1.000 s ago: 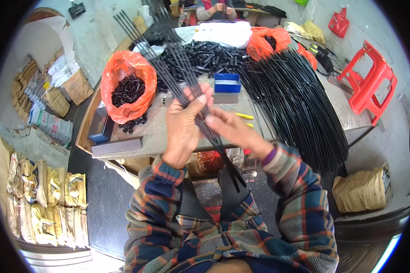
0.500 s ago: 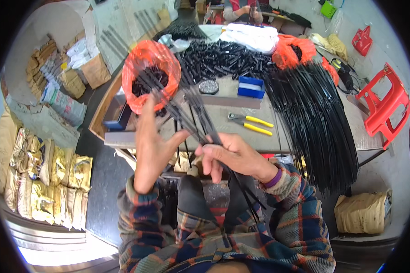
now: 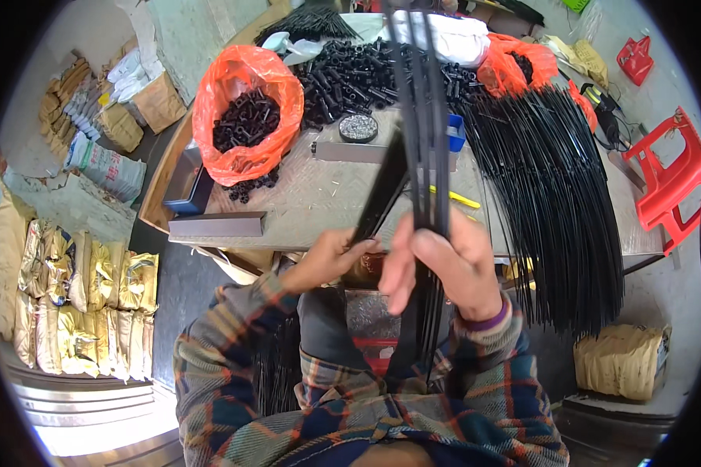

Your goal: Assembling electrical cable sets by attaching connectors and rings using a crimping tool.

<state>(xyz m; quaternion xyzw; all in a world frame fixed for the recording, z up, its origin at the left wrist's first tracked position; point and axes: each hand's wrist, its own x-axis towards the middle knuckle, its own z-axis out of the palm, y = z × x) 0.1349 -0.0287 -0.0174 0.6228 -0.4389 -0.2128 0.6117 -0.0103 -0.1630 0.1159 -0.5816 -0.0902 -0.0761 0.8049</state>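
Note:
In front of me, over the table's near edge, my right hand (image 3: 456, 268) is closed round several long thin black rods (image 3: 424, 117). They stand nearly upright, some blurred, and their lower ends hang down over my lap. Close on its left, my left hand (image 3: 331, 261) grips a denser black bundle (image 3: 383, 187) that leans up and to the right. The two groups cross or nearly touch; I cannot tell which. Behind the rods, cutting pliers are mostly hidden, and a yellow handle (image 3: 456, 197) shows. A large pile of long black rods (image 3: 553, 202) lies over the table's right side.
An orange bag (image 3: 218, 167) of small black parts stands at the left, with loose black parts (image 3: 343, 86) heaped behind. A round tin (image 3: 358, 128), a blue box (image 3: 456, 132) and a grey bar (image 3: 218, 224) lie on the table. A red plastic stool (image 3: 670, 175) is at the right.
My left hand was open with fingers spread; now it is closed round a black bundle. The rods in my right hand have swung from slanting up-left to nearly upright.

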